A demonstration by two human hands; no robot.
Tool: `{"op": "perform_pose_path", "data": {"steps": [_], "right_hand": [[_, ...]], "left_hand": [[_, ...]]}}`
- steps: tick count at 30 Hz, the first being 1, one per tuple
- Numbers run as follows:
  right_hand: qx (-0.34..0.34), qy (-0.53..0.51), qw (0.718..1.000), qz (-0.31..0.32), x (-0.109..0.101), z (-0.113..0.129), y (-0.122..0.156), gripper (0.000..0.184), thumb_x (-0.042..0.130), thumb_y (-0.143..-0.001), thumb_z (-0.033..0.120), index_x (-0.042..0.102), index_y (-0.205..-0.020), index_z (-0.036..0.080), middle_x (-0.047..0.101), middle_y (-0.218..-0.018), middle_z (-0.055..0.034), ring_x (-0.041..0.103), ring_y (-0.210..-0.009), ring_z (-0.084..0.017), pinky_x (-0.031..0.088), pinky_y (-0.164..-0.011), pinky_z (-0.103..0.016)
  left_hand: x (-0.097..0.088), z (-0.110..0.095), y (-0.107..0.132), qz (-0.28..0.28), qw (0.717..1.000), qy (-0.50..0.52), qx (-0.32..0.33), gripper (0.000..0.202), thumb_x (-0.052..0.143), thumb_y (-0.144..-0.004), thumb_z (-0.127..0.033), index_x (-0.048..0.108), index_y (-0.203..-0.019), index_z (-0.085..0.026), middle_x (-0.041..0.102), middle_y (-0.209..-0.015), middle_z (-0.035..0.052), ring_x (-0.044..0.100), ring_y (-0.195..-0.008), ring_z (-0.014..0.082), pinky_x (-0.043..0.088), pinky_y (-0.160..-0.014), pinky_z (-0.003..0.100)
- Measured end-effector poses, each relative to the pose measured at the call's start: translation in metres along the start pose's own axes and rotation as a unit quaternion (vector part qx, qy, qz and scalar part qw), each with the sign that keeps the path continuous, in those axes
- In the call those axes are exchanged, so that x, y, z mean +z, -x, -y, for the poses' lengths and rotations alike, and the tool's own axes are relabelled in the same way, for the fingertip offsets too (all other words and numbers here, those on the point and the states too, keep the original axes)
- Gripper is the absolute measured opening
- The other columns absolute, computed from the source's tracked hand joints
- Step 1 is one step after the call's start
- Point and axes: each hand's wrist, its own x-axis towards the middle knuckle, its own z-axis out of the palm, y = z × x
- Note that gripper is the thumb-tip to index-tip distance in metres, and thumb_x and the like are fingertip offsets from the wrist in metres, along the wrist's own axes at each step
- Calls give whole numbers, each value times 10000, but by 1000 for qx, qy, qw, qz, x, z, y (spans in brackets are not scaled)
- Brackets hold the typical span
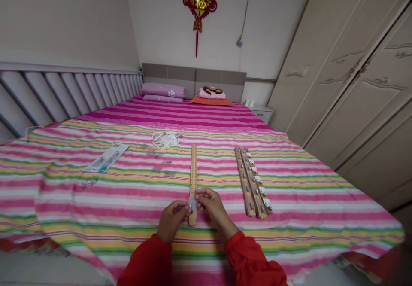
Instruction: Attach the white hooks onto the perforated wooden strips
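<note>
In the head view a long, narrow wooden strip (193,170) with rows of holes lies lengthwise on the striped cloth. On its near end is a small clear plastic piece (192,205) with something shiny in it; its exact kind is too small to make out. My left hand (173,220) pinches this piece at its left edge. From the other side my right hand (212,211) grips it between thumb and fingers, close over the strip. To the right lie several similar wooden strips (249,183) side by side, carrying metal hooks and white pieces.
Small clear packets (161,169) and a pile of paper cards (165,140) lie left of the strip. Farther left are a white blister pack (107,157) and a thin wire-like bundle (89,183). Folded bedding (163,92) sits at the headboard. A wardrobe (350,71) stands right.
</note>
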Motion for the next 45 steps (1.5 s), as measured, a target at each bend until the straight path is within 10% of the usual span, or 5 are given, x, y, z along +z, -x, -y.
{"op": "perform_pose_path", "data": {"steps": [45], "right_hand": [[-55, 73, 992, -83, -4, -35, -11, 313, 743, -579, 378, 606, -766, 168, 489, -461, 95, 427, -365, -75, 330, -370, -196]], "left_hand": [[6, 33, -18, -38, 993, -103, 41, 373, 674, -568, -512, 573, -674, -169, 590, -542, -16, 559, -494, 128, 428, -477, 233]]}}
